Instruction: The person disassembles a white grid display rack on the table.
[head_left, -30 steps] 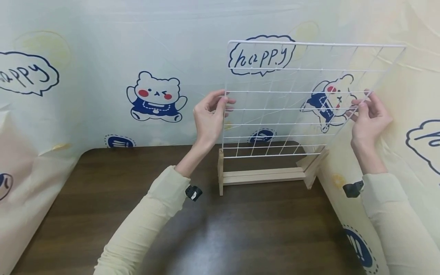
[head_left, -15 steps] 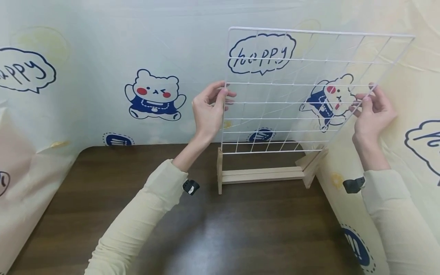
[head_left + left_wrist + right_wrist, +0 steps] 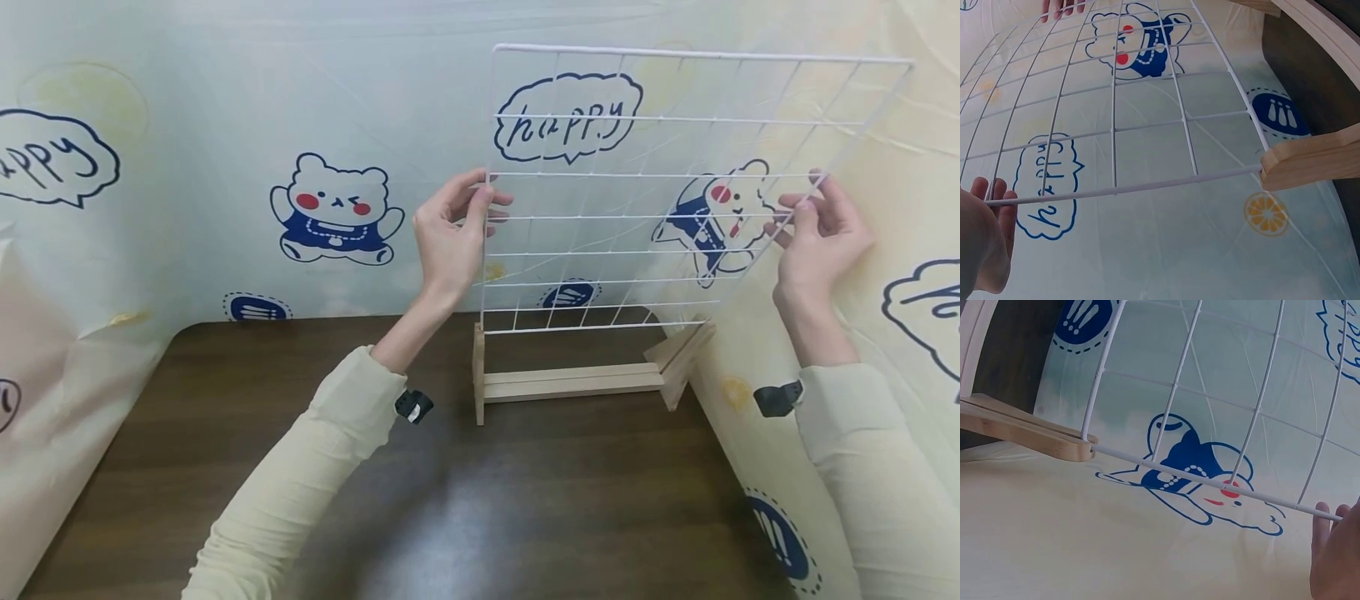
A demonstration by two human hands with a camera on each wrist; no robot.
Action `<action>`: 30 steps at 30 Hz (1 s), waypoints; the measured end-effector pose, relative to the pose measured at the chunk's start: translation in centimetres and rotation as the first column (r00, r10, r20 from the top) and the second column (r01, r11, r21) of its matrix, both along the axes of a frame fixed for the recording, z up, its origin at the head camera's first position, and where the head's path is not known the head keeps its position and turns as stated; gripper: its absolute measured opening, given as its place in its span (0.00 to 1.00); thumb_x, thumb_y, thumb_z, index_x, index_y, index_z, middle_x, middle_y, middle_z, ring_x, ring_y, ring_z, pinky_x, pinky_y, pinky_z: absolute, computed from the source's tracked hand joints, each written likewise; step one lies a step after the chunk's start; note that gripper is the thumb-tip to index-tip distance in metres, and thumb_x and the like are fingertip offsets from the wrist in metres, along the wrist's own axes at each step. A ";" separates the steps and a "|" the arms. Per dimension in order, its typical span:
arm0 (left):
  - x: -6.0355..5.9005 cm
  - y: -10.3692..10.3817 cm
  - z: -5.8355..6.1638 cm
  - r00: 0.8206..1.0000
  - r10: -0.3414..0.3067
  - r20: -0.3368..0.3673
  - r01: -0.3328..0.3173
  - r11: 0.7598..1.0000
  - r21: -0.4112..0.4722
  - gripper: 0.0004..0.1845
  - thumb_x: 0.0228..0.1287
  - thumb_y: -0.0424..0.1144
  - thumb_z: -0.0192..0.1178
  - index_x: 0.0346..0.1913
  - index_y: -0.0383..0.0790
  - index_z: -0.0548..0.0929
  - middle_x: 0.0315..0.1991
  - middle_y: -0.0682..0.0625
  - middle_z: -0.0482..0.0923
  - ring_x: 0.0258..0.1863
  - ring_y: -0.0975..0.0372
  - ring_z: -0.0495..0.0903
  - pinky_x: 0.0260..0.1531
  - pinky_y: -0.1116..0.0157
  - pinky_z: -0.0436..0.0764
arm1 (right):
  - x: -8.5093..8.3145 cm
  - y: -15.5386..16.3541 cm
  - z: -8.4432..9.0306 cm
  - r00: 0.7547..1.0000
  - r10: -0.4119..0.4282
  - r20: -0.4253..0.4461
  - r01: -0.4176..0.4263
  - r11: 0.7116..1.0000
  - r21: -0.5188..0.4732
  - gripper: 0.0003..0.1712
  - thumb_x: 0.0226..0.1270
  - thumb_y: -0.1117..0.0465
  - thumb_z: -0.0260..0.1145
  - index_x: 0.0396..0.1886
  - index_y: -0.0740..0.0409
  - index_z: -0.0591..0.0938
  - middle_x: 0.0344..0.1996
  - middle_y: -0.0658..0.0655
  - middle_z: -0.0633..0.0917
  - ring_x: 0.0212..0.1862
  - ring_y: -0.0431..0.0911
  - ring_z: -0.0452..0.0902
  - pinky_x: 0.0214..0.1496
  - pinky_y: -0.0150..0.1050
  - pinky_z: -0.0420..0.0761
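Note:
A white wire grid panel (image 3: 675,173) stands upright over a pale wooden base stand (image 3: 570,379) at the back right of the table. My left hand (image 3: 480,200) pinches the panel's left edge wire at mid height. My right hand (image 3: 806,200) pinches its right edge. The panel's bottom corners sit level with the tips of the stand's two uprights. In the left wrist view the edge wire of the grid panel (image 3: 1116,187) runs from my fingers (image 3: 988,237) to a wooden upright (image 3: 1310,165). In the right wrist view the grid panel (image 3: 1210,478) meets the other upright (image 3: 1022,428).
The dark brown table (image 3: 525,500) is walled on three sides by a pale cloth backdrop (image 3: 187,125) printed with bears and "happy" bubbles. The right cloth wall (image 3: 900,167) lies close behind my right hand and the stand's right foot.
Both hands have risen with the grid panel. Its top edge sits higher in view and its bottom edge has come up along the wooden uprights. The stand has not moved.

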State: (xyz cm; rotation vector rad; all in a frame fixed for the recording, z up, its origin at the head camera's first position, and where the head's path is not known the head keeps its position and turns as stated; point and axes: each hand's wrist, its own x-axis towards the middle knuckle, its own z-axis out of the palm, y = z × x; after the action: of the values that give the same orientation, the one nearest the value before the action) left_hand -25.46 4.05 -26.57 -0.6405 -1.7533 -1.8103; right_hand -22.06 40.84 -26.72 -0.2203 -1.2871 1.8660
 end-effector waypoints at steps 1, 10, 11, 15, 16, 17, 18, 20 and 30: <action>-0.3 0.0 -0.2 1.000 -0.002 -0.002 0.003 1.000 0.001 0.11 0.69 0.29 0.56 0.51 0.28 0.81 0.37 0.38 0.86 0.32 0.55 0.87 0.33 0.57 0.85 | 0.0 0.0 0.0 1.000 -0.005 -0.003 0.005 1.000 0.003 0.18 0.67 0.77 0.56 0.50 0.60 0.84 0.31 0.58 0.85 0.32 0.45 0.83 0.31 0.36 0.84; -1.3 -0.1 -0.7 0.999 -0.034 -0.038 0.035 0.999 0.028 0.11 0.70 0.33 0.57 0.50 0.32 0.83 0.36 0.42 0.87 0.31 0.61 0.87 0.30 0.62 0.85 | 0.1 -0.3 0.4 0.999 -0.022 -0.030 0.023 1.000 0.014 0.18 0.67 0.77 0.56 0.49 0.60 0.85 0.30 0.58 0.85 0.28 0.45 0.82 0.29 0.34 0.84; -1.3 -0.2 -0.7 0.999 -0.034 -0.036 0.035 0.999 0.030 0.11 0.70 0.33 0.57 0.50 0.32 0.83 0.36 0.42 0.87 0.31 0.61 0.87 0.30 0.62 0.85 | 0.2 -0.3 0.4 0.999 -0.020 -0.033 0.021 1.000 0.014 0.18 0.67 0.77 0.56 0.49 0.60 0.85 0.30 0.59 0.85 0.28 0.45 0.82 0.29 0.34 0.84; -1.1 -0.3 -0.5 0.999 -0.029 -0.015 0.029 0.999 0.030 0.11 0.70 0.32 0.57 0.50 0.31 0.82 0.36 0.42 0.87 0.31 0.59 0.87 0.31 0.62 0.85 | 0.3 -0.5 0.6 0.999 -0.014 -0.041 0.015 1.000 0.007 0.18 0.67 0.77 0.56 0.50 0.60 0.85 0.30 0.59 0.85 0.27 0.45 0.82 0.28 0.34 0.84; -1.1 -0.3 -0.4 1.000 -0.025 -0.003 0.026 0.999 0.027 0.11 0.70 0.32 0.56 0.51 0.31 0.82 0.36 0.42 0.87 0.32 0.58 0.87 0.31 0.62 0.86 | 0.3 -0.5 0.6 0.999 -0.011 -0.046 0.011 1.000 0.005 0.18 0.67 0.77 0.56 0.50 0.60 0.85 0.30 0.59 0.85 0.28 0.45 0.82 0.28 0.34 0.84; -1.0 -0.2 -0.3 1.000 -0.023 0.003 0.023 0.999 0.026 0.12 0.70 0.32 0.56 0.51 0.31 0.82 0.37 0.41 0.87 0.32 0.57 0.87 0.31 0.62 0.86 | 0.3 -0.5 0.7 0.999 -0.008 -0.048 0.008 1.000 0.001 0.18 0.67 0.77 0.56 0.50 0.60 0.84 0.30 0.59 0.85 0.28 0.45 0.82 0.29 0.34 0.84; -1.0 -0.2 -0.2 1.000 -0.022 0.006 0.022 0.999 0.025 0.12 0.70 0.32 0.56 0.51 0.31 0.82 0.37 0.41 0.87 0.32 0.56 0.87 0.31 0.62 0.86 | 0.3 -0.4 0.7 0.999 -0.007 -0.049 0.007 1.000 0.000 0.18 0.67 0.77 0.55 0.50 0.60 0.84 0.30 0.59 0.85 0.28 0.45 0.81 0.29 0.34 0.85; -1.0 -0.2 0.0 1.000 -0.020 0.004 0.020 1.000 0.024 0.12 0.70 0.32 0.56 0.51 0.30 0.82 0.37 0.41 0.87 0.32 0.55 0.87 0.31 0.62 0.86 | 0.2 -0.3 0.8 0.999 -0.005 -0.052 0.005 1.000 0.002 0.18 0.67 0.77 0.55 0.50 0.60 0.84 0.31 0.59 0.84 0.28 0.46 0.81 0.30 0.35 0.85; -0.4 -0.8 0.4 0.999 -0.045 -0.029 0.046 0.998 0.047 0.11 0.70 0.34 0.57 0.50 0.33 0.83 0.36 0.42 0.87 0.32 0.54 0.87 0.30 0.63 0.86 | 0.1 -0.3 1.1 0.998 0.000 -0.057 0.002 1.000 0.020 0.18 0.67 0.77 0.57 0.50 0.61 0.84 0.30 0.59 0.85 0.30 0.46 0.81 0.31 0.35 0.85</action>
State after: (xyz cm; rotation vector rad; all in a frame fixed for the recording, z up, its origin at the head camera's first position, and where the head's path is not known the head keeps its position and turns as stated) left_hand -25.87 3.30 -26.18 -0.6878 -1.6853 -1.8592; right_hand -21.92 40.50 -25.59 -0.1560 -1.2666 1.8445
